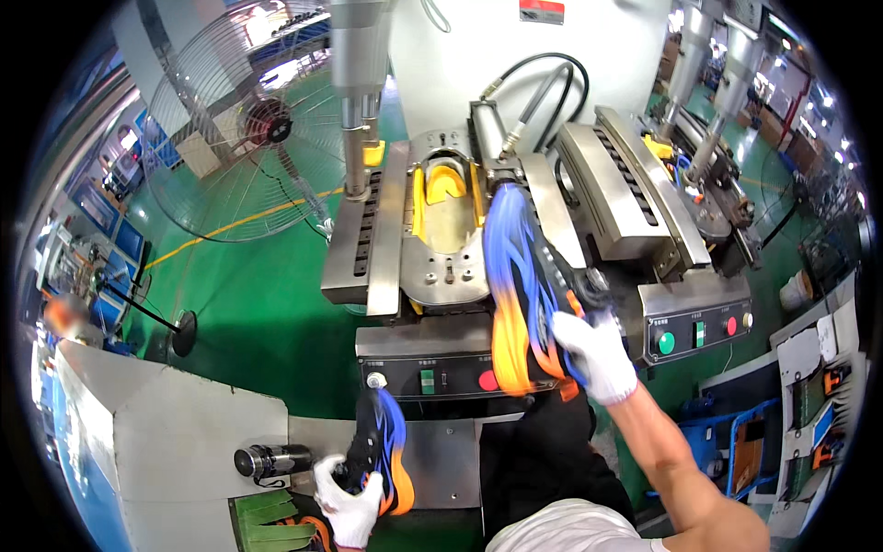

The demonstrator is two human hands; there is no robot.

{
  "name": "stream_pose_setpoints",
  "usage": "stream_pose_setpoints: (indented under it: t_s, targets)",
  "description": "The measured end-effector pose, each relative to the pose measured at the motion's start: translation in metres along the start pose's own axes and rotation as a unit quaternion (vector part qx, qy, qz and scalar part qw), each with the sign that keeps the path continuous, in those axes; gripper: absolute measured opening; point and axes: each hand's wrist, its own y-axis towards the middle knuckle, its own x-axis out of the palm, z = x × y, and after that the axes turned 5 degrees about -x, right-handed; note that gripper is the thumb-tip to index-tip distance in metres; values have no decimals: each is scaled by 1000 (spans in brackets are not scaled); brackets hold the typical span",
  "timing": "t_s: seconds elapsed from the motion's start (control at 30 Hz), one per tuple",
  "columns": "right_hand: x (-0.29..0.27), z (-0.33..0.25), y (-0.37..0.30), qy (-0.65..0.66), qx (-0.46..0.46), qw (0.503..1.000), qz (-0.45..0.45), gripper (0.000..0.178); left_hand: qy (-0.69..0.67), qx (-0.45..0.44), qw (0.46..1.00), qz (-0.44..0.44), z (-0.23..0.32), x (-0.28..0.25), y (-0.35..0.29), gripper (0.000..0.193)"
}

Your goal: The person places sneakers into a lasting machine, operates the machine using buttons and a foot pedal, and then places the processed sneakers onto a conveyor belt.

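Both of my hands wear white gloves. My right hand (596, 357) grips the heel end of a sneaker (522, 285), raised in front of the press. Its blue-to-orange sole faces left and is smeared by motion; its upper is black. Low on the left, my left hand (349, 501) has its fingers round the heel of a second sneaker (392, 451), coloured the same, with the toe pointing away from me. Just beyond the raised sneaker is the press's metal bed (451, 276), with yellow pads (446, 184) inside its shoe-shaped recess.
A control panel (432, 375) with buttons runs below the press. A second press (616, 193) stands to its right. On the left table (184, 423) lies a black flask (273, 459), with green strips (267, 520) nearby. A large caged fan (267, 120) stands at the far left.
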Motion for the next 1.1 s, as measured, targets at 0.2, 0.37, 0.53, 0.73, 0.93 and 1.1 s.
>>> stream_pose_setpoints:
  t_s: [0.2, 0.37, 0.53, 0.73, 0.93, 1.1]
  targets:
    - [95, -1, 210, -171, 34, 972, -157, 22, 74, -144, 985, -67, -97, 31, -40, 58]
    - [91, 61, 348, -570, -7, 821, -24, 24, 67, -16, 997, -30, -115, 45, -39, 50]
    - [104, 129, 360, -758, -29, 651, -6, 34, -18, 0, 999, -40, -131, 53, -38, 57]
    - [97, 102, 361, -797, -79, 591, -95, 60, -5, -8, 999, -32, -125, 70, -36, 57]
    - [140, 72, 156, -536, -230, 793, -176, 63, -56, -162, 985, -6, -137, 110, -66, 80]
    - [-14, 88, -22, -642, -351, 642, -231, 83, 24, 104, 977, -185, -114, 73, -37, 64]
